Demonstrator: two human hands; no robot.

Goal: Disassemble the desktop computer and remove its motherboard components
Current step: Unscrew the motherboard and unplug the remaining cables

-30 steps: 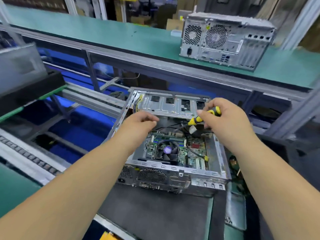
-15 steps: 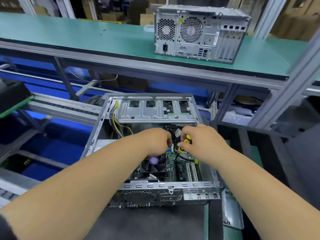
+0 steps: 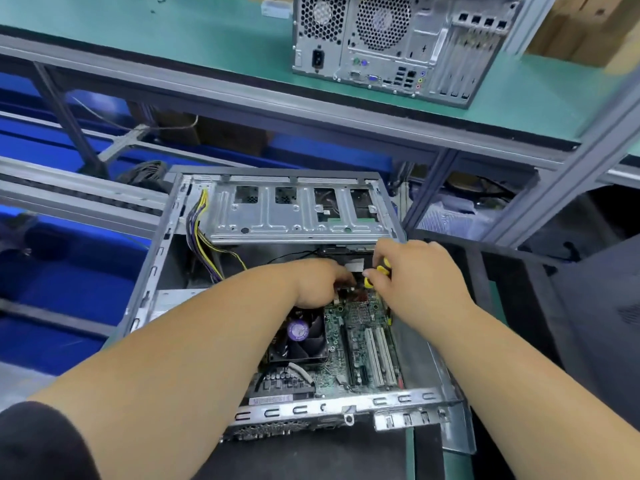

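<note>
Both hands work deep inside the open desktop case (image 3: 446,403), which lies flat on the dark tabletop (image 3: 311,455) directly below the forearms. The right hand (image 3: 422,275) curls its fingers round a yellow-and-black screwdriver (image 3: 377,271), its tip hidden where it points down toward the motherboard (image 3: 363,327). The left hand (image 3: 318,282), just beside it and nearly touching, has its fingers bent down onto something at the board's far edge; whether it pinches a connector or only steadies it cannot be made out. Nearer the body than the left hand sits the CPU fan (image 3: 301,337), with white expansion slots (image 3: 381,355) below the right hand. Beyond both hands the metal drive cage (image 3: 298,216) spans the case, and a bundle of yellow and purple cables (image 3: 199,230) runs down beyond the left hand. The step looks like freeing a fastener or plug at the board's far edge; next likely calls for seating the tip squarely while the left hand keeps cables clear. A second computer tower (image 3: 398,43) stands on the shelf well beyond.
</note>
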